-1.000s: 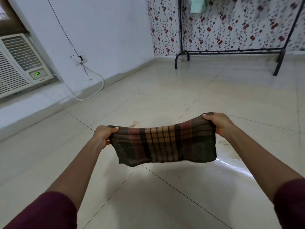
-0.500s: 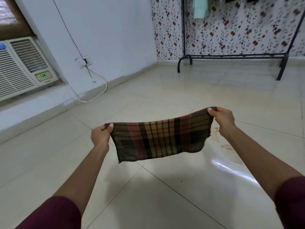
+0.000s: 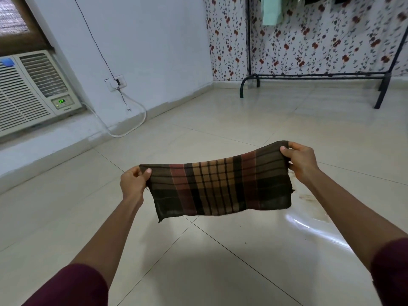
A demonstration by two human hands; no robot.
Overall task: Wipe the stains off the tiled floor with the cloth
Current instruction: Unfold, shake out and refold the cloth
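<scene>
Floor: tiled floor (image 3: 220, 272), brown stains (image 3: 309, 198) at right.
Grip: your left hand (image 3: 132, 184) and right hand (image 3: 302, 162) pinch the plaid cloth (image 3: 220, 186) taut, airborne.
Risk: lowering it spread may miss the stains.

The dark checked brown-and-red cloth (image 3: 220, 186) hides part of the brownish floor stains (image 3: 309, 198), and the top edge crops the hanging pale green garment (image 3: 270, 12).

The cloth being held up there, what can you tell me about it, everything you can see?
The cloth is a dark checked piece of woven fabric, brown with reddish and tan stripes crossed by thin black lines. It hangs in the air, stretched sideways above the tiled floor, its lower edge sagging. The left hand pinches one upper corner, the right hand the other. Nothing else touches it.
</scene>
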